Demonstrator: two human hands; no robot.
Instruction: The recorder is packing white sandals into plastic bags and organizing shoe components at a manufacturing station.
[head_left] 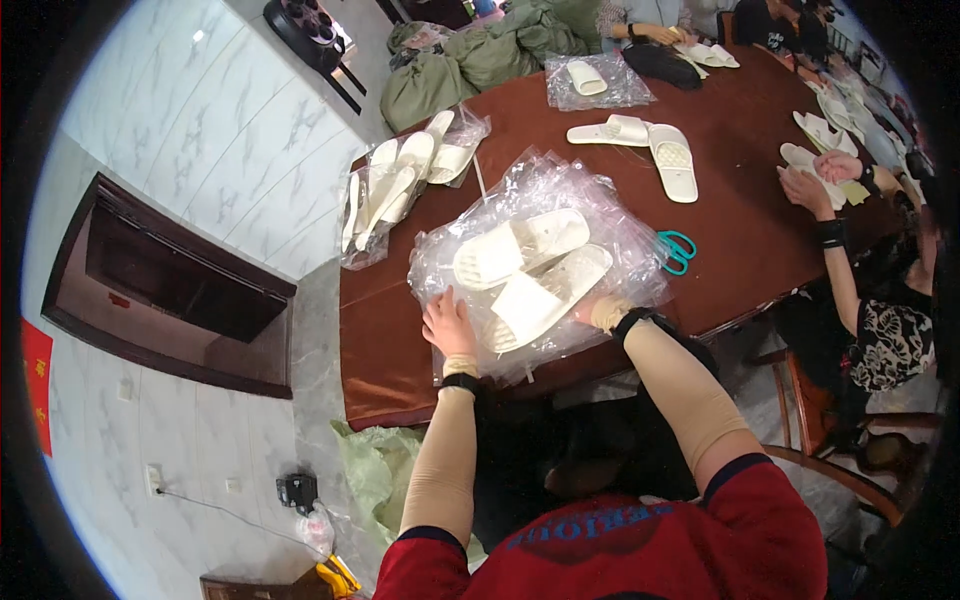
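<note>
Slippers (a white pair) lie between flat left hand and right hand, grip unclear.

It looked like a small packing workshop set up in a tiled room. A long brown desk carried white slippers and clear plastic bags, several people sat working around it, and stuffed green sacks lay behind.
</note>
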